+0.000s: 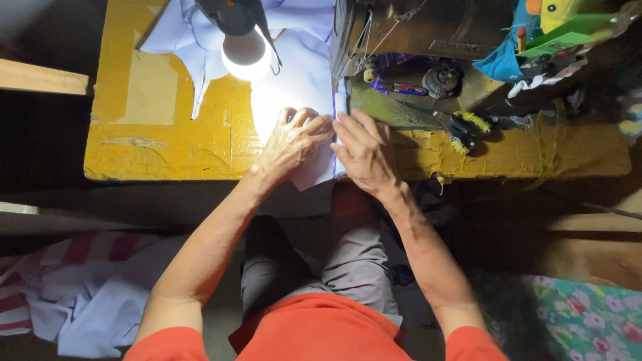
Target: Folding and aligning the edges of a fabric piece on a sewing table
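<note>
Left hand (289, 144): your fingers flat, spread on white cloth (301, 80), left of sewing machine (414, 40).
Right hand (364, 154): your fingers flat, together, pressing cloth edge before the machine.

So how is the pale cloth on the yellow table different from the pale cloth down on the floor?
The pale lilac cloth on the table lies spread flat under a bright lamp, while the pale lilac cloth on the floor sits crumpled in shadow. Both hands, left hand and right hand, press the table cloth; nothing touches the floor one, which lies by striped fabric. Both look the same pale colour.
</note>
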